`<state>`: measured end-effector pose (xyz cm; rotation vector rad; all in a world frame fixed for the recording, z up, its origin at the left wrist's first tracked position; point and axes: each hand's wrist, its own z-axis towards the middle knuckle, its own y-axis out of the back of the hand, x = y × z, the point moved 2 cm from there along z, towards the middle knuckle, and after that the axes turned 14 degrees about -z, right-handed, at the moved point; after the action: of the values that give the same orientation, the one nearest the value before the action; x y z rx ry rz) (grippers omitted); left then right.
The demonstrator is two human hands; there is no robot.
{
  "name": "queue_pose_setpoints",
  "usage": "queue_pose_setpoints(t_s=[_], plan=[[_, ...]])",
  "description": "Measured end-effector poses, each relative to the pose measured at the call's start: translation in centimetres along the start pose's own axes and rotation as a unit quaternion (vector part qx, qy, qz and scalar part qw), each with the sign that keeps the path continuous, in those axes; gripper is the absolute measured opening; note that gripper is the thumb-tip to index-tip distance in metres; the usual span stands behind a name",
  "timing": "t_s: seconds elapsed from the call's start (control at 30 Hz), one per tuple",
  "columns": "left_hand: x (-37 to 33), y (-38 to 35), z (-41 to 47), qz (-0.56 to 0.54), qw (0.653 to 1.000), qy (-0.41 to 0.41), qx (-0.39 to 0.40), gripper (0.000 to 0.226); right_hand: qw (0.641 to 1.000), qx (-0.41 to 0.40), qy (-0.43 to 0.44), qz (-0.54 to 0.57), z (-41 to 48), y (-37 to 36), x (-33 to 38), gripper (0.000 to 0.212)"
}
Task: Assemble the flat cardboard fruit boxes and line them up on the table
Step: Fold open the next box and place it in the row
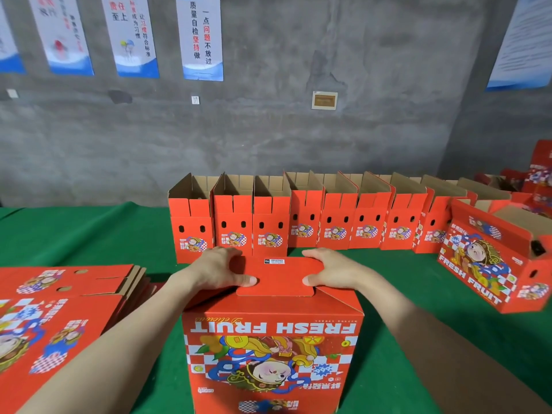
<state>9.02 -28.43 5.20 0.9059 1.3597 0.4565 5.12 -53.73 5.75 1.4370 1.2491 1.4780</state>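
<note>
A red "FRESH FRUIT" box (273,351) stands upside down right in front of me on the green table (89,234). Its bottom flaps (277,276) face up and are folded flat. My left hand (216,270) grips the left edge of the top flap, thumb pressing on its surface. My right hand (328,268) grips the right edge the same way. Behind it, a row of several assembled boxes (298,216) stands with open tops along the far side. A stack of flat boxes (62,300) lies at my left.
One assembled box (490,264) lies on its side at the right, open end facing right. More red boxes (537,180) are piled at the far right. A grey concrete wall with posters rises behind the table.
</note>
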Motion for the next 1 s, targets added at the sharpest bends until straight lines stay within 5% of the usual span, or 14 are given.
queue_pose_setpoints(t_s=[0.13,0.53,0.7,0.87,1.0], plan=[[0.2,-0.6,0.1,0.058,0.998,0.013,-0.012,0.091,0.994,-0.019,-0.014,-0.109,0.5,-0.6,0.5,0.075],[0.2,-0.9,0.2,0.074,0.996,-0.005,-0.046,0.079,0.985,-0.072,0.000,-0.157,0.1,-1.9,0.3,0.070],[0.1,-0.2,0.1,0.042,0.998,-0.032,-0.029,0.074,0.993,-0.052,-0.005,-0.101,0.2,-1.6,-0.2,0.059],[0.3,0.0,-0.2,0.035,0.998,-0.027,-0.036,0.079,0.992,-0.116,-0.031,-0.022,0.2,-1.7,-0.4,0.047],[0.7,0.6,-0.3,-0.072,0.993,-0.018,-0.088,0.066,0.944,-0.217,-0.138,0.206,0.0,-1.1,-1.8,0.032]])
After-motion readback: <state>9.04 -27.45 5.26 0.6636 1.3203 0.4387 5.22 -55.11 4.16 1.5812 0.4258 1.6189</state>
